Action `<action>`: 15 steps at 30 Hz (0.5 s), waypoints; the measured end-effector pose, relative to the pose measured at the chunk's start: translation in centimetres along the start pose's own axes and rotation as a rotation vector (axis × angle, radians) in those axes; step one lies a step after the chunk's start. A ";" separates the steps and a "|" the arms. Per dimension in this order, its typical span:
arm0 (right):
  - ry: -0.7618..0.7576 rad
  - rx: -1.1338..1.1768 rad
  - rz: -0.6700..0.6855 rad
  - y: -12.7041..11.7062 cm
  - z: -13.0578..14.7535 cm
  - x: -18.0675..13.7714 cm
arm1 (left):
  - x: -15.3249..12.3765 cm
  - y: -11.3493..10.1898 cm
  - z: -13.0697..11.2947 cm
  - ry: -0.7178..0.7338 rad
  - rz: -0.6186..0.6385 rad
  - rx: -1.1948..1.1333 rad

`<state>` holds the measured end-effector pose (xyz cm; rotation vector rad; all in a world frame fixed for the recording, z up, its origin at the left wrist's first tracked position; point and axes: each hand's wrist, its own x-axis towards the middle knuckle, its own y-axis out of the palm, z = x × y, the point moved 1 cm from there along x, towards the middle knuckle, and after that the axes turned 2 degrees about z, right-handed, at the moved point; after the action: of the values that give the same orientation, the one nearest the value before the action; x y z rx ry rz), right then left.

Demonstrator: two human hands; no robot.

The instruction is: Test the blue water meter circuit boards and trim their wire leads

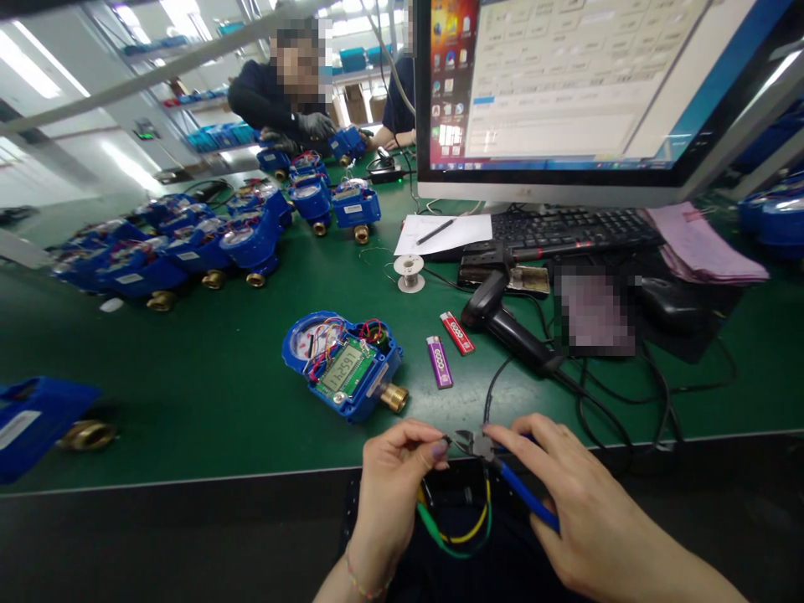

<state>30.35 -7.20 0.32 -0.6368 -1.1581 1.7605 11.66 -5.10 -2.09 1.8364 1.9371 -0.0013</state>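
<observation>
My left hand is closed in a pinch on a dark wire end, just left of the cutter jaws. Blue-handled wire cutters are in my right hand, their jaws slightly apart and pointing at the left fingertips. A loop of yellow and green wires hangs below, between the two hands. Beyond my left hand, an opened blue water meter lies on the green table, showing its circuit board, lit-grey display, coloured wires and a brass fitting.
Two lighters, red and purple, lie near a barcode scanner. A solder spool, keyboard and monitor stand behind. Several blue meters crowd the left. A co-worker sits across the table.
</observation>
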 end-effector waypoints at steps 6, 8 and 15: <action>-0.005 0.012 0.002 0.0 0.1 0.2 | 0.0 0.0 0.0 0.030 0.017 -0.006; -0.004 0.031 0.003 0.1 0.1 0.2 | 0.1 0.0 0.1 0.047 0.030 0.001; 0.018 0.008 -0.072 0.6 -0.2 0.2 | 0.2 -0.2 0.2 0.041 0.022 0.028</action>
<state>30.22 -7.00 -0.29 -0.5982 -1.1472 1.6951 11.52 -5.00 -2.44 1.8902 1.9537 0.0162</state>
